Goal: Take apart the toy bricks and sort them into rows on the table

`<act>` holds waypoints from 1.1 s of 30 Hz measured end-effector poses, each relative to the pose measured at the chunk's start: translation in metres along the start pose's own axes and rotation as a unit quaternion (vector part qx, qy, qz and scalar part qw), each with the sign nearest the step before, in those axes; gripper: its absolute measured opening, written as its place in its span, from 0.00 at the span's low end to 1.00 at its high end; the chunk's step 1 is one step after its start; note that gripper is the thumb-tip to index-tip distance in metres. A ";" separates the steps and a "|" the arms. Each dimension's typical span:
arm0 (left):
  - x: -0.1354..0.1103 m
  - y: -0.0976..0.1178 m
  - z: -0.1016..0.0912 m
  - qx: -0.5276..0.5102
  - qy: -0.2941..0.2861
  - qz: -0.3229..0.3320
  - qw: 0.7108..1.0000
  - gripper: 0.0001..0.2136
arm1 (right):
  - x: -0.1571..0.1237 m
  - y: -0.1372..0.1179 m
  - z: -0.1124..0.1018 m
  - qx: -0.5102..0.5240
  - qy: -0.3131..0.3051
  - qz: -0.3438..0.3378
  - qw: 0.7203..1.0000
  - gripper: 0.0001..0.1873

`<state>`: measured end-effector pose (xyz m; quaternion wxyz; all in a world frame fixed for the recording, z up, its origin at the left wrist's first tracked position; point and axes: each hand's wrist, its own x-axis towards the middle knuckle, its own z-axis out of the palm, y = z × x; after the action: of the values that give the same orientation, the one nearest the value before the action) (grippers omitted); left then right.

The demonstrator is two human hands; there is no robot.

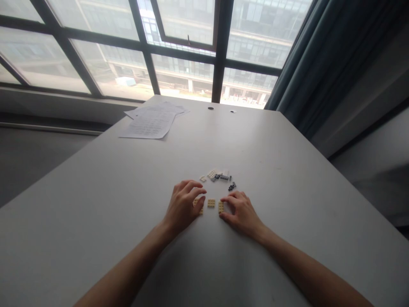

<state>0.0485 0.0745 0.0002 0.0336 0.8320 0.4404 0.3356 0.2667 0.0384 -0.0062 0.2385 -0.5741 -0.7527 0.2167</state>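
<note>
Three tan studded toy building plates lie in a row on the white table. My left hand [182, 205] hovers over the left tan plate [201, 210] and partly covers it; its fingers are curved and apart. Between the hands lies a small tan plate [211, 203], touched by neither. On the right, my right hand [240, 212] has thumb and index finger at the near and far ends of a narrow tan plate [221, 207]. Beyond the hands is a loose cluster of pieces: a white studded plate [211, 174], grey bricks [224, 178] and small dark pieces [231, 186].
Printed paper sheets [150, 121] overlap at the table's far left. Two small round fittings, one dark [211, 108] and one white-rimmed [233, 111], sit near the far edge. Windows stand behind the white table [281, 179], and a dark curtain [306, 72] hangs at right.
</note>
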 end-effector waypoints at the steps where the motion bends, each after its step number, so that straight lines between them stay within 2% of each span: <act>1: 0.000 0.000 0.000 0.002 0.002 -0.001 1.000 0.05 | 0.001 0.000 0.000 0.001 0.000 -0.001 1.000 0.17; 12: 0.003 -0.006 -0.003 0.034 0.021 -0.053 0.998 0.05 | 0.004 0.003 0.002 0.002 -0.010 0.001 1.000 0.18; 17: 0.003 -0.009 -0.002 0.037 0.026 -0.061 0.997 0.06 | 0.008 0.004 -0.001 0.017 -0.015 -0.017 1.000 0.22; 20: 0.002 -0.010 -0.002 0.036 0.030 -0.063 0.997 0.06 | 0.012 0.007 -0.005 0.027 0.012 -0.022 0.999 0.22; 27: 0.002 -0.012 -0.001 0.033 0.048 -0.067 0.996 0.07 | 0.032 0.020 -0.019 -0.016 0.079 -0.006 0.997 0.14; 33: 0.002 -0.011 -0.001 0.033 0.046 -0.067 0.996 0.06 | 0.047 0.027 -0.023 -0.049 0.096 0.010 0.994 0.12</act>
<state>0.0408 0.0822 -0.0023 0.0083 0.7848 0.5074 0.3558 0.2903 0.0921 0.0010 0.2791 -0.6105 -0.7304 0.1261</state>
